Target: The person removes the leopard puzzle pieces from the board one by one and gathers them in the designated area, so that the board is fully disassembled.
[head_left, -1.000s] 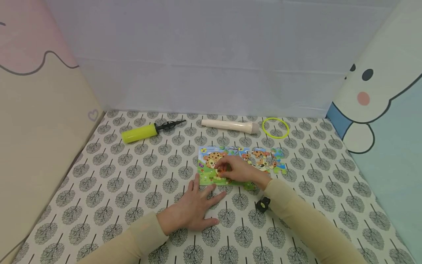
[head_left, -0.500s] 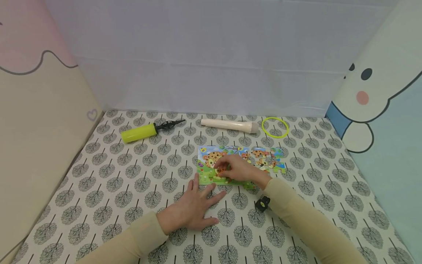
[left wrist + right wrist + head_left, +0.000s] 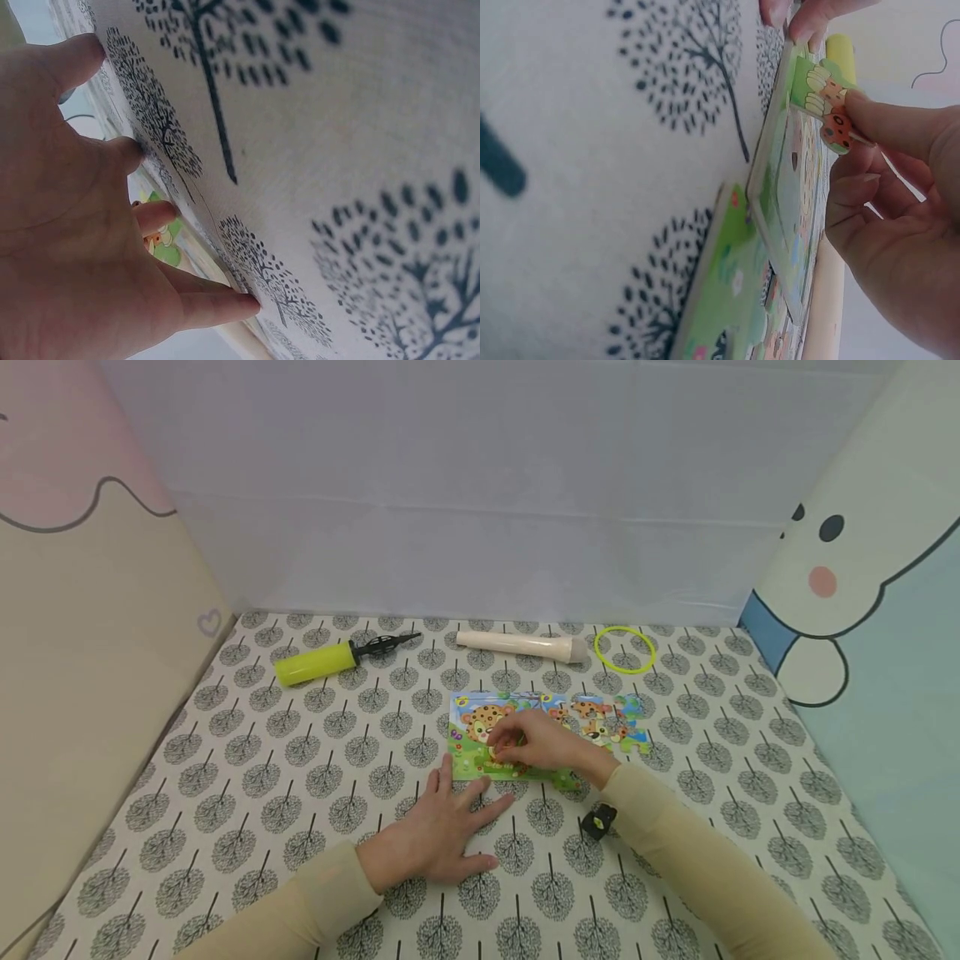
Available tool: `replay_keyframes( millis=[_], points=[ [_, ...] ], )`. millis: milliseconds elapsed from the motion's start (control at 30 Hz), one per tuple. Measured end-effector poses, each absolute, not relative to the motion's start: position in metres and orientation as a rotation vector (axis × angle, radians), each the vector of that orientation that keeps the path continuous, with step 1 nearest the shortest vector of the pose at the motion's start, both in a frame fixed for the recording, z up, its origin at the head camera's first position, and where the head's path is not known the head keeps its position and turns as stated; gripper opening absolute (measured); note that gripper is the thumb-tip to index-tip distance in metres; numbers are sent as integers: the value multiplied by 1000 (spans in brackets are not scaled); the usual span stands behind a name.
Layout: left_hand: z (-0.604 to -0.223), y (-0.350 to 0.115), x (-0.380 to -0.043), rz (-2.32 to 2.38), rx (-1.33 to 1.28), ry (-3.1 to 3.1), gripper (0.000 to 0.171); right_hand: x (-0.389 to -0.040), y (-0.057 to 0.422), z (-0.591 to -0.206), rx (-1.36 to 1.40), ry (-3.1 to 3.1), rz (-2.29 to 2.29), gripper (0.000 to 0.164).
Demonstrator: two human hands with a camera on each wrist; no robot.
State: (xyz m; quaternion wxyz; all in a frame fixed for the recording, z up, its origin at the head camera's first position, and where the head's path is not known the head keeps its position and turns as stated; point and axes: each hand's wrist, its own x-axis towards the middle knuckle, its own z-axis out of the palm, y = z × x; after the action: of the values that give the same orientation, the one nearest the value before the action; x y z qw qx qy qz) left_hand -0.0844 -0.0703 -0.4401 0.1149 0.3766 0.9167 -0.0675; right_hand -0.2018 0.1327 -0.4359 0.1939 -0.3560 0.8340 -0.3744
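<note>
A puzzle board (image 3: 467,767) with a cartoon leopard on a green and blue ground lies flat in the head view. Over it, my right hand (image 3: 543,742) pinches a puzzle piece (image 3: 826,101) between thumb and fingers; the right wrist view shows its green end at the board's near edge. Spread on the cloth just in front of the board is my left hand (image 3: 446,835), its fingers straight and a fingertip at the board's lower left corner. Loose puzzle pieces (image 3: 600,731) lie to the right, partly hidden by my right hand and forearm.
Along the back lie a yellow-green hand pump (image 3: 318,664), a pale tube-shaped thing with a rounded grey end (image 3: 521,645) and a yellow ring (image 3: 625,650). A small black object (image 3: 597,821) sits beside my right sleeve. A tree-print cloth (image 3: 300,777) covers the table.
My right hand shifts only very slightly with the puzzle piece in its pinch. The left hand stays in place.
</note>
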Motion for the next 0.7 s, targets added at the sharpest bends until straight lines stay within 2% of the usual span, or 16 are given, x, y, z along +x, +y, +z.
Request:
replay_keyframes(
  millis=[700],
  points=[
    [-439, -70, -84, -178, 1122, 2713, 80, -210, 177, -422, -977, 2302, -1240, 21]
  ],
)
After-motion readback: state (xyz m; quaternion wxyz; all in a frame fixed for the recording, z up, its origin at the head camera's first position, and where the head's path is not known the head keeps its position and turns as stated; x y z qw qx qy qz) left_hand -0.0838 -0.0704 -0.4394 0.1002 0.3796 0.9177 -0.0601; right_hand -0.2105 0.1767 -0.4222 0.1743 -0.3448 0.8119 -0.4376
